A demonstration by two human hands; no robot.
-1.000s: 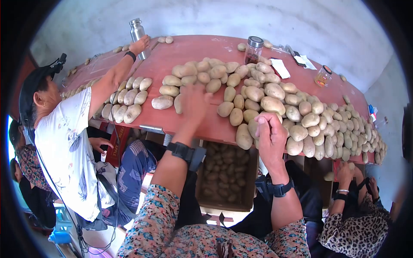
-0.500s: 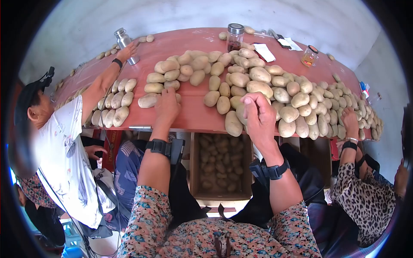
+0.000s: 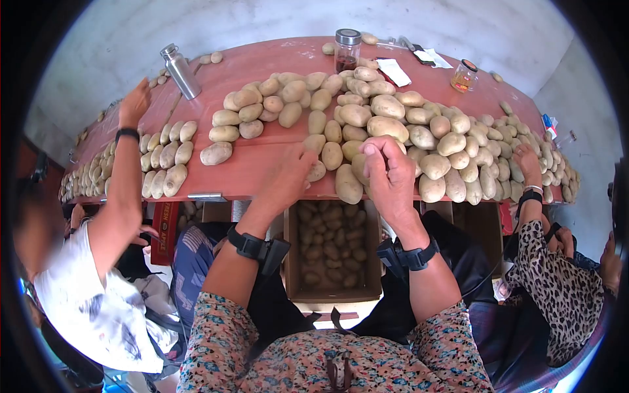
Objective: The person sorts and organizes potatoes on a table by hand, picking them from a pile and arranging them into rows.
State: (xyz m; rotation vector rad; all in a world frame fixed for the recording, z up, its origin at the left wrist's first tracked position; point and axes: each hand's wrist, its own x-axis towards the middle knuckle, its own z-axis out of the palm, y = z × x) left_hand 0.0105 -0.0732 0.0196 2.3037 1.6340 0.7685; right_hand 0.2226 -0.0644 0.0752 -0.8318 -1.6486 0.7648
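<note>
Near, beneath the desk's front edge: red cardboard box [image 3: 164, 232], lettering FRESH, APPLE. Your left hand [image 3: 285, 178]: blurred; cannot tell whether its fingers grip the tan oval potato [image 3: 318, 171] at their tips, over the red desk [image 3: 226, 180]; long axis partly hidden. Your right hand [image 3: 392, 173]: fingers curled, thumb against forefinger. Beyond: heaped tan potatoes [image 3: 422, 136], axes mixed.

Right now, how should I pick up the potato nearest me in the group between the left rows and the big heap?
Probably grip that potato around its middle, from above and the near side. It's oblong, lying roughly sideways, with bare table in front; a neighbouring potato crowds its far side.
</note>
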